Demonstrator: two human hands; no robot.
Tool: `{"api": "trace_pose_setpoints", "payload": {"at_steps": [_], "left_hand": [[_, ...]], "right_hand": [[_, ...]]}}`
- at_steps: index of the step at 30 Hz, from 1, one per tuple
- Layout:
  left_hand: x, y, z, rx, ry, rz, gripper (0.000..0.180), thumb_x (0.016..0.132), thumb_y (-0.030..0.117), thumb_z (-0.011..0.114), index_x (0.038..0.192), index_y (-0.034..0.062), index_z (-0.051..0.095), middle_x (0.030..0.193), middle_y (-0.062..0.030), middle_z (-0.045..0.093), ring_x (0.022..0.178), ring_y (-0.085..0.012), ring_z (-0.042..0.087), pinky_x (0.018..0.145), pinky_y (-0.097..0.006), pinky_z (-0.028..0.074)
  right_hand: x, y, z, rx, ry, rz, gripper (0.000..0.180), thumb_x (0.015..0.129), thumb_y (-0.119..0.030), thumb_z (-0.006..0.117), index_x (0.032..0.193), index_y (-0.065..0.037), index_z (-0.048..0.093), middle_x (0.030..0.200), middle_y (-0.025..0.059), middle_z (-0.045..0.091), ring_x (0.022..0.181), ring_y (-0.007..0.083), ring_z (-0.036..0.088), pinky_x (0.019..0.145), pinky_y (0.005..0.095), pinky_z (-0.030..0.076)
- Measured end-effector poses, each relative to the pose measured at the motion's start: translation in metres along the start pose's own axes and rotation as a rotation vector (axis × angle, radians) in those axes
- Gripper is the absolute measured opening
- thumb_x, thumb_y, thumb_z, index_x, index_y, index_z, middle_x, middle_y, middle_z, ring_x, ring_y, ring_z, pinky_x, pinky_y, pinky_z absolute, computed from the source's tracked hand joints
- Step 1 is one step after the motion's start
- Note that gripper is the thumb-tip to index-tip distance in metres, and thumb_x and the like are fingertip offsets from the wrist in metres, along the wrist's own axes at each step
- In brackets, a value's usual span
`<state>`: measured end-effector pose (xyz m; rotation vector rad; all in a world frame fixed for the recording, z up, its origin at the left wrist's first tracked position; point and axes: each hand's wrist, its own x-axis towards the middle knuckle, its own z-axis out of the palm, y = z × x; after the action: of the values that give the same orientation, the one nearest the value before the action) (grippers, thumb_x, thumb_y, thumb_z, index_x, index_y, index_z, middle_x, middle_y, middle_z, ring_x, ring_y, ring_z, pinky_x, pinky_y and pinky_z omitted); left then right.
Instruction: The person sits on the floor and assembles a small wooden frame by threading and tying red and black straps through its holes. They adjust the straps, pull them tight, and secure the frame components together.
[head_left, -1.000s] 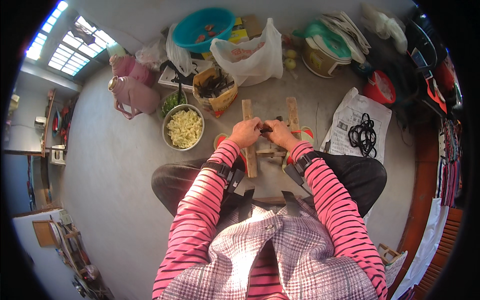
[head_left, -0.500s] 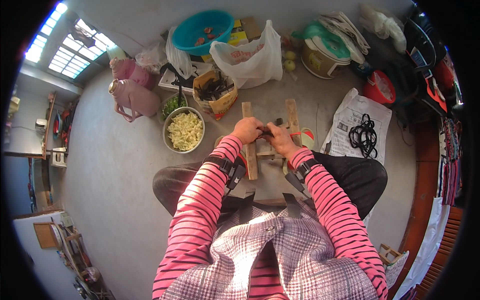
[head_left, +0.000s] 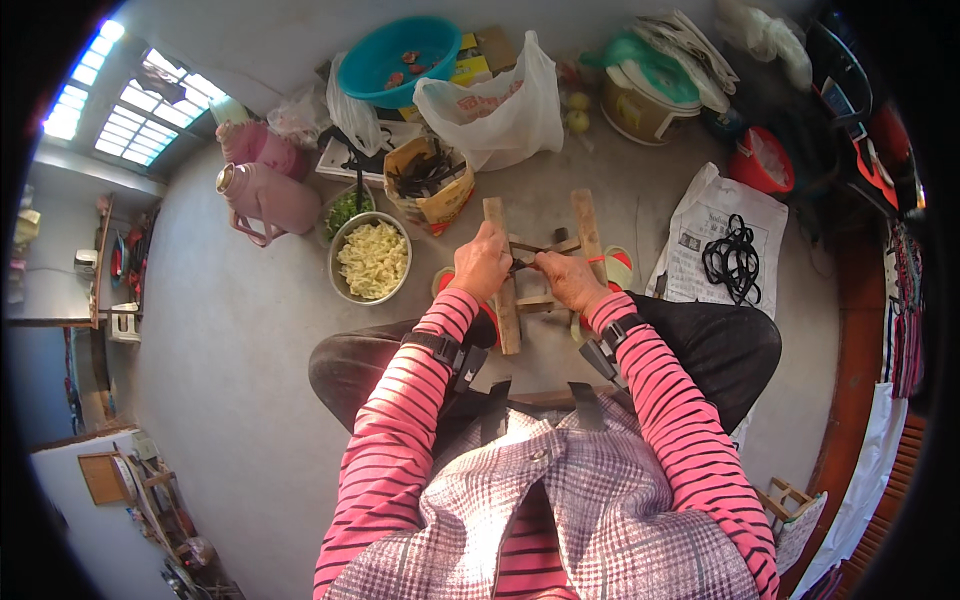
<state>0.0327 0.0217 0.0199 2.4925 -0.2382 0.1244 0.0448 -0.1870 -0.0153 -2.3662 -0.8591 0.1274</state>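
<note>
My left hand (head_left: pixel 483 262) is closed at the left bar of a small wooden frame (head_left: pixel 584 215), pinching a thin black strip (head_left: pixel 521 264). A little to its right, my right hand (head_left: pixel 568 279) grips the same strip, fingers curled together. The strip runs across the short gap between my hands, above the frame's crosspieces; its ends are hidden by my fingers. A dark knob-like piece (head_left: pixel 560 235) sits on the frame beyond my right hand. On a white printed sheet (head_left: pixel 690 260) to the right lie several looped black bands (head_left: pixel 731 262).
Left of the frame stand a metal bowl of pale chopped food (head_left: pixel 408 268), a paper bag of black strips (head_left: pixel 440 205) and a pink thermos jug (head_left: pixel 275 200). Farther back are a turquoise basin (head_left: pixel 350 82), a white plastic bag (head_left: pixel 500 130), a lidded bucket (head_left: pixel 640 120) and a red bucket (head_left: pixel 745 165).
My hands have drawn slightly apart, baring the black strip between them. My left hand has turned more upright and shifted a little left, while my right hand has moved slightly right.
</note>
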Motion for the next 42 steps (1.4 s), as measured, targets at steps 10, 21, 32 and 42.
{"api": "trace_pose_setpoints", "payload": {"at_steps": [10,21,32,42], "left_hand": [[-0.020,-0.009,0.011,0.294,0.093,-0.020,0.020,0.081,0.018,0.060,0.096,0.0041,0.059,0.102,-0.0097,0.051,0.079,-0.0334,0.062,0.067,-0.044,0.052],[-0.003,-0.053,-0.063,0.054,0.130,-0.070,0.015,0.087,0.018,0.059,0.098,0.0070,0.058,0.103,-0.0159,0.057,0.090,-0.0395,0.060,0.077,-0.046,0.049],[0.004,0.007,0.013,0.006,0.005,-0.106,0.017,0.082,0.021,0.066,0.092,0.0068,0.067,0.093,-0.0116,0.063,0.091,-0.0352,0.062,0.077,-0.045,0.050],[-0.007,-0.002,0.027,-0.224,0.263,-0.463,0.010,0.081,0.010,0.069,0.083,0.0003,0.069,0.075,-0.0118,0.067,0.065,-0.0248,0.064,0.062,-0.034,0.051]], "right_hand": [[-0.004,0.003,-0.001,-0.106,-0.009,-0.082,0.022,0.082,-0.002,0.053,0.102,-0.010,0.055,0.089,0.0121,0.064,0.081,0.0358,0.064,0.070,0.0436,0.052],[-0.001,0.000,0.001,-0.182,-0.066,-0.038,0.015,0.085,-0.007,0.055,0.100,-0.009,0.051,0.090,0.0124,0.064,0.085,0.0336,0.065,0.070,0.0442,0.052],[0.000,-0.004,0.009,-0.184,-0.022,-0.099,0.016,0.086,-0.011,0.055,0.101,-0.011,0.056,0.088,0.0107,0.064,0.082,0.0324,0.065,0.067,0.0447,0.052],[0.001,0.003,0.012,-0.151,-0.028,-0.078,0.016,0.083,-0.007,0.053,0.098,-0.010,0.050,0.080,0.0132,0.066,0.075,0.0355,0.066,0.061,0.0466,0.051]]}}
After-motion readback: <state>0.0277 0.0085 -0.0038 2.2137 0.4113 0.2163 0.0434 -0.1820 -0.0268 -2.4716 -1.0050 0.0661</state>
